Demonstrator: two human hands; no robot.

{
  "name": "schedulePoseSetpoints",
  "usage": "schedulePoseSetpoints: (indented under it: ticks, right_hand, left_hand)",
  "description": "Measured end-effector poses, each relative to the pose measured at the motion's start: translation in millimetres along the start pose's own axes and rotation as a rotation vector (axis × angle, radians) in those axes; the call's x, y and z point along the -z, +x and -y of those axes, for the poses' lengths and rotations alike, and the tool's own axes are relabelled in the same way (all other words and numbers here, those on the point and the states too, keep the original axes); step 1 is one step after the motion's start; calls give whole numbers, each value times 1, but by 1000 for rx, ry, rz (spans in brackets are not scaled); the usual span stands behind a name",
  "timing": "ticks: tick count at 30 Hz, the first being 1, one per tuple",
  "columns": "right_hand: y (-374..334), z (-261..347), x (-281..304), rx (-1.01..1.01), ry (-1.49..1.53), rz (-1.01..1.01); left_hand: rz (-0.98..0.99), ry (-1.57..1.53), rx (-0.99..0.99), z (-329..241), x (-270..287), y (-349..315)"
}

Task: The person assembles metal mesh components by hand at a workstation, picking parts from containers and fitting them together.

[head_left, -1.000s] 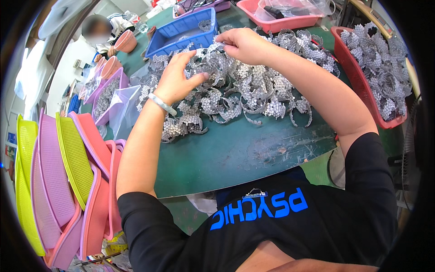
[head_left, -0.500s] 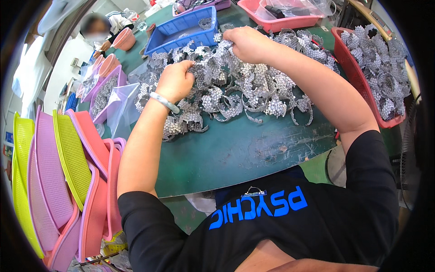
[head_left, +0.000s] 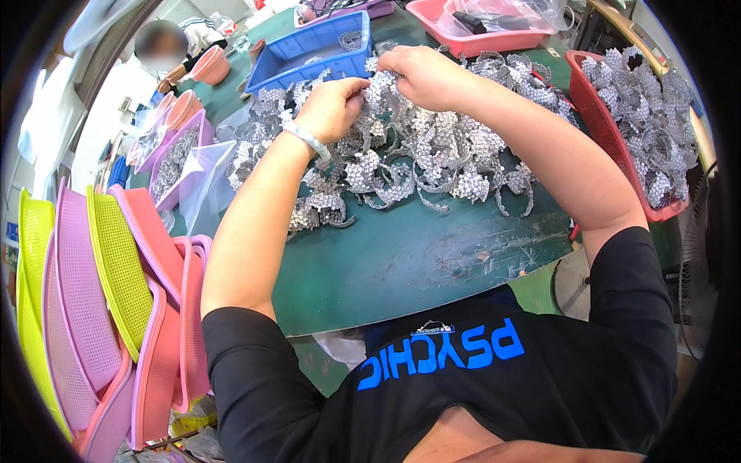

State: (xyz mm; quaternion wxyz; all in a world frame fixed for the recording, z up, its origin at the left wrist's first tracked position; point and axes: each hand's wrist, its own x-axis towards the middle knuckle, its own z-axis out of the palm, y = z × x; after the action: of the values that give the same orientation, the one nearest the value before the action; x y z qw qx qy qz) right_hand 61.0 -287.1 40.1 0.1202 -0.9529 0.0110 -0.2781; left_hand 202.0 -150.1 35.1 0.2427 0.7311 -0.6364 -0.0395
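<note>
A tangled heap of silver mesh strips (head_left: 440,143), faced with small shiny flakes, lies across the far half of the green table (head_left: 386,270). Over the heap's back edge, my right hand (head_left: 424,76) is closed, with a strip hanging below its fingertips. Just left of it, my left hand (head_left: 330,109), a pale bangle (head_left: 306,139) at its wrist, pinches at the same bunch. Its fingertips almost reach the right hand's. Which strip each hand holds is partly hidden by the fingers and the tangle.
Beyond the heap sits a blue tray (head_left: 270,65). A red basket (head_left: 590,112) of similar strips stands at right. Stacked coloured baskets (head_left: 85,285) lean at left. Purple bins (head_left: 204,131) and a pink tray (head_left: 502,42) stand farther back. Another person (head_left: 193,38) sits at far left.
My left hand has moved right and slightly up, from the heap's left side to beside the right hand. The right hand has barely shifted. The person at far left has lowered an arm.
</note>
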Motion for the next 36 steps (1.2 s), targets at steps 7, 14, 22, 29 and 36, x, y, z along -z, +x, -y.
schedulePoseSetpoints:
  ticks: [7, 14, 22, 29, 36]
  right_hand:
    - [-1, -14, -5, -131, -1, 12]
    - [-4, -14, 13, -103, 57, 33]
    - [-10, -4, 21, -133, 198, 37]
    - [-25, 10, 25, 35, -57, 12]
    - [-29, 17, 36, -56, -47, 38]
  left_hand:
    - [-160, 82, 66, 7, -5, 2]
    - [-42, 200, 141, -4, 10, 5]
    - [104, 255, 103, -17, 9, 1]
    - [157, 410, -40, -36, 6, -4]
    - [175, 445, -45, -46, 10, -1]
